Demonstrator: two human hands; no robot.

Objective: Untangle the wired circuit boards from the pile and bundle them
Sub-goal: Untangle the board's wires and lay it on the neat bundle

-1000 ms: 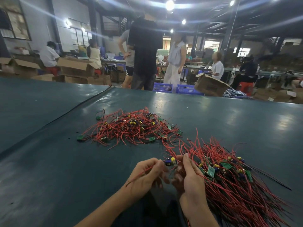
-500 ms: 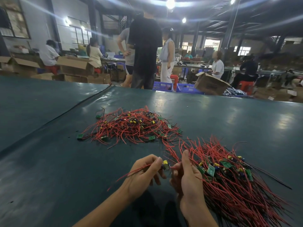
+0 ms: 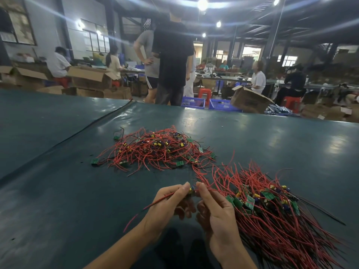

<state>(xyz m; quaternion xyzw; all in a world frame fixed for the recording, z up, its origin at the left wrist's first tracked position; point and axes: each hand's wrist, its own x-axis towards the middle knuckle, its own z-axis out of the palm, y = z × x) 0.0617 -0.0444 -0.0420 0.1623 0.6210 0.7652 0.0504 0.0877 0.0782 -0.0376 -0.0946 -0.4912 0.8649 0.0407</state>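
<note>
Surface point(image 3: 58, 200): dark green sheet with a raised seam point(image 3: 77, 133) running from the far edge toward the left edge.

Left hand point(image 3: 167, 206), near the front edge at about mid-width: grip closed, thumb and forefinger pinching one small circuit board point(image 3: 191, 189) that carries a yellow-topped part. Its red wire point(image 3: 153, 203) passes across the palm and trails out to the left, the free end over the front of the surface.

Right hand point(image 3: 217, 216), just beside the left: grip closed too, thumb tip and curled fingers on the same board from the other side, the two thumbs almost touching. Board mostly hidden by fingertips, so I cannot tell its exact tilt.

Tangled pile point(image 3: 155, 150): middle of the surface, beyond both hands and apart from them. Red wires cross every way, and green boards stick out at the left and right fringes.

Sorted bundle point(image 3: 272, 210): toward the front right corner, its near side against the right hand. Wires lie roughly parallel with the boards grouped in a band. A few black wires point(image 3: 320, 212) stick out to the right. Some red strands reach from its far end to the pile's right fringe.

Beyond the far edge: cardboard boxes point(image 3: 250, 100), blue crates point(image 3: 221, 104), and people standing point(image 3: 171, 55) and seated.
</note>
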